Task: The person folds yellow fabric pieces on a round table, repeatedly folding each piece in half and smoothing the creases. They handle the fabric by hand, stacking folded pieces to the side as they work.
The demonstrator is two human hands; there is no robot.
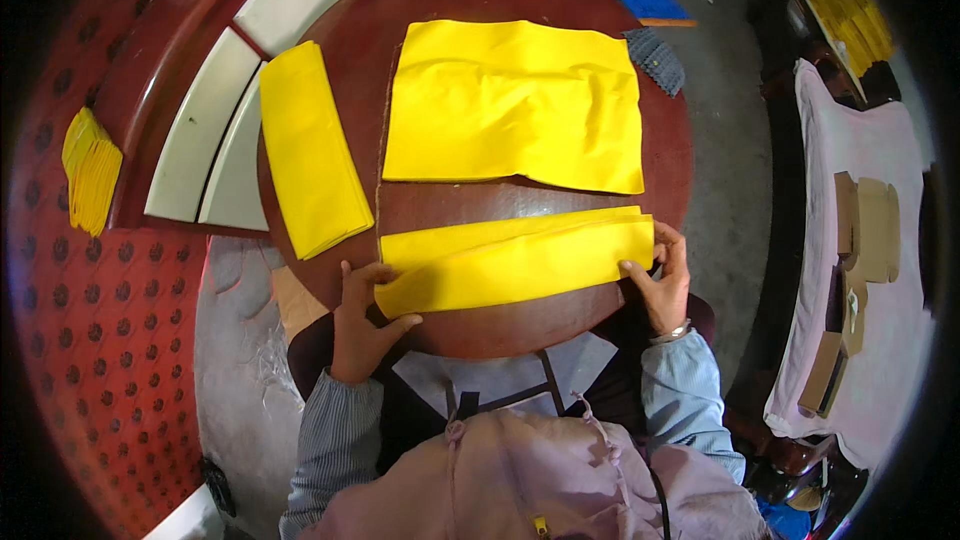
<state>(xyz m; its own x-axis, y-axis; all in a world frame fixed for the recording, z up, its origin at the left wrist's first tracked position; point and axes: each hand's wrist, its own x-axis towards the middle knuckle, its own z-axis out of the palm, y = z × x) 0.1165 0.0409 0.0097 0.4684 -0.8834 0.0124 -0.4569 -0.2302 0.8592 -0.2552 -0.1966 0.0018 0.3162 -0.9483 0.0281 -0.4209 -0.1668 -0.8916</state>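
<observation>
A long folded yellow cloth (520,265) lies crosswise at the near edge of the round table, its layers slightly fanned at the top. My right hand (665,285) pinches its right end, thumb on top and the other fingers behind the edge. At the left end my left hand (365,325) is spread around the corner, index finger touching the upper edge and thumb beside the lower edge; its remaining fingers are partly hidden. Beyond the folded piece lies a wide, wrinkled yellow sheet stack (515,105). To the left rests a folded yellow bundle (312,155), set at a slant.
The dark red round table (470,0) carries a grey textured cloth (656,60) at its right rim. A curved bench with pale panels (195,130) borders it on the left. Rightward, a pink-covered table (800,340) holds open cardboard boxes (878,230). Another yellow stack (90,170) sits far left.
</observation>
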